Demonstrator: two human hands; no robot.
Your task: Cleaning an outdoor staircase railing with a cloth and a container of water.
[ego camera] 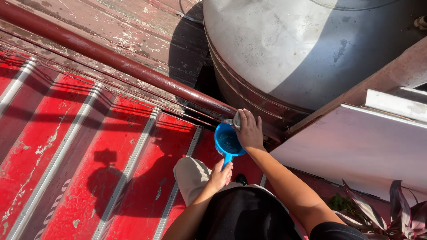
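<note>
I saw the blue dipper (228,142) at frame centre, water in it. Left hand (220,174) gripped its handle from below. Right hand (250,131) sat clenched on a metal tap (234,120) at its upper rim, beside the steel tank (284,49).

Open red floor (66,146) leftward; tank (289,53), rail (111,60) and white ledge (356,146) crowding ahead and right.

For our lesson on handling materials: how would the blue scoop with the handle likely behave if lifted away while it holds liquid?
The blue scoop looks like rigid plastic, so it should stay stiff. It seems to hold water, so it is probably heavy for its size and prone to spill if tilted. The left hand holds only its thin handle, so the bowl may dip; wet plastic could be slippery.
</note>
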